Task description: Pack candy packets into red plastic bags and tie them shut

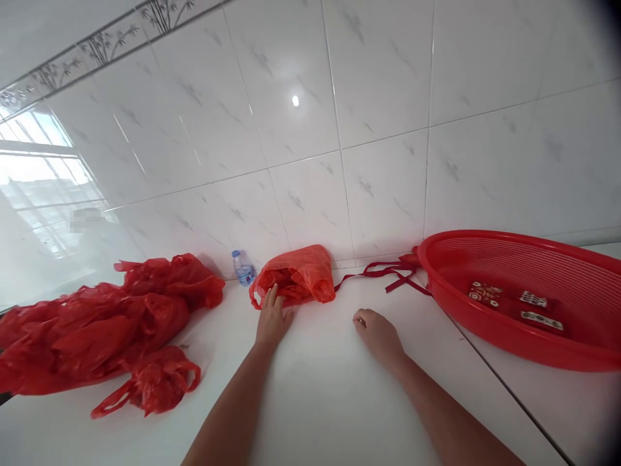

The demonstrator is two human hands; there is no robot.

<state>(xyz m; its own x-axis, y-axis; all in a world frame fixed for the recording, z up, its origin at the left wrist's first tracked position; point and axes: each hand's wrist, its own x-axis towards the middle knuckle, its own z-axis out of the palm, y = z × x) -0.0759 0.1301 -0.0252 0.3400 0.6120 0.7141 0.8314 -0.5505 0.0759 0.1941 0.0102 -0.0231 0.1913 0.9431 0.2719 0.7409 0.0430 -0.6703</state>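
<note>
Against the wall at the middle lies a red plastic bag [303,265], its mouth facing me, with more crumpled red plastic inside. My left hand [272,320] is at this mouth, palm down, fingers stretched out and touching or just over the bag's lower edge. It grips nothing. Right of the bag, my right hand [379,333] is curled into a loose fist near the white surface, apart from every object. Nothing shows sticking out of its fingers. Dark red ribbons [378,272] trail between the bag and a large red plastic basket.
On the left lies a big heap of red plastic bags [116,317], with a smaller knotted red bag [158,385] in front. A small water bottle [242,268] stands by the wall. At right, the red basket [485,323] holds several small patterned pieces [541,319]. A seam crosses the white tabletop [320,401].
</note>
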